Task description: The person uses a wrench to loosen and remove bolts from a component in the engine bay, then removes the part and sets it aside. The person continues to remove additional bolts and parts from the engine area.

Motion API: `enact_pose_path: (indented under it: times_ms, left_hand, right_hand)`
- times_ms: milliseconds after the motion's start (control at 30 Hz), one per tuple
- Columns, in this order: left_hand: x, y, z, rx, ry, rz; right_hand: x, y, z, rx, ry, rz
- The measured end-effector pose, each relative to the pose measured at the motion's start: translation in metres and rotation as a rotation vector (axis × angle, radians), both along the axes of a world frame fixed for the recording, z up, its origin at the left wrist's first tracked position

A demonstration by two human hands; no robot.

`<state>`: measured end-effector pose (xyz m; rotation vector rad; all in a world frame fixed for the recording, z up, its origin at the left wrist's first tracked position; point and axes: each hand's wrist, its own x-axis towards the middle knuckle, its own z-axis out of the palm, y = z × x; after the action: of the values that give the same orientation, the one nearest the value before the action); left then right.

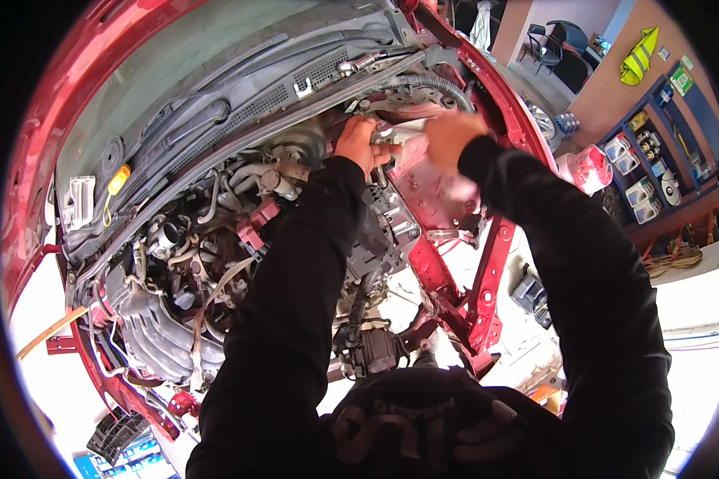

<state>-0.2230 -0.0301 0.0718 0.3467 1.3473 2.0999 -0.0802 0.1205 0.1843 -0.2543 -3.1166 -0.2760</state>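
Both my arms, in black sleeves, reach over the engine bay of a red car. My left hand (363, 145) is at the far side of the bay, its fingers curled in beside the red inner panel (423, 180); whatever they grip is hidden. Close to its right, my right hand (454, 137) is smeared by motion above the same panel, and its fingers cannot be made out. A ribbed black hose (427, 81) curves just beyond the hands. Below the left hand sits a dark boxy part (375, 243), partly covered by my left sleeve.
The engine's grey intake manifold (164, 335) lies at left. A yellow-handled tool (119, 180) and a ratchet-like metal tool (363, 64) rest near the windshield. A red fender edge (519, 112) bounds the right side. Blue shelves (683, 152) with bottles stand beyond.
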Motion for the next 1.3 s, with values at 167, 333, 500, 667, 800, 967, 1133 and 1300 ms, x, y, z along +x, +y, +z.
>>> enact_pose_path:
  times_ms: [167,333,500,667,800,967,1133,1300]
  left_hand:
    - [0.003,-0.001,0.003,0.032,-0.015,-0.007]
    - [-0.003,0.0,-0.004,-0.017,-0.015,0.035]
    - [-0.006,-0.005,-0.004,-0.016,-0.062,0.06]
    - [-0.004,-0.007,-0.002,0.011,0.017,0.005]
    - [-0.004,-0.003,-0.005,0.062,-0.022,-0.012]
    - [-0.01,-0.001,-0.006,0.034,-0.023,0.032]
    - [-0.004,-0.003,-0.003,-0.031,-0.02,0.058]
    - [-0.002,-0.005,0.004,-0.037,-0.008,0.014]
  right_hand:
    - [0.011,-0.016,0.004,-0.247,-0.237,0.127]
    - [0.005,-0.005,0.001,-0.057,-0.024,0.0]
    - [0.012,-0.012,0.01,-0.256,-0.17,0.015]
    - [0.015,-0.017,0.02,-0.143,-0.212,0.113]
    - [0.017,-0.022,0.016,-0.214,-0.152,0.087]
    - [0.008,-0.012,0.003,-0.196,-0.184,-0.033]
    - [-0.002,-0.001,-0.005,-0.137,-0.057,0.014]
    - [0.014,-0.022,0.01,-0.132,-0.228,-0.066]
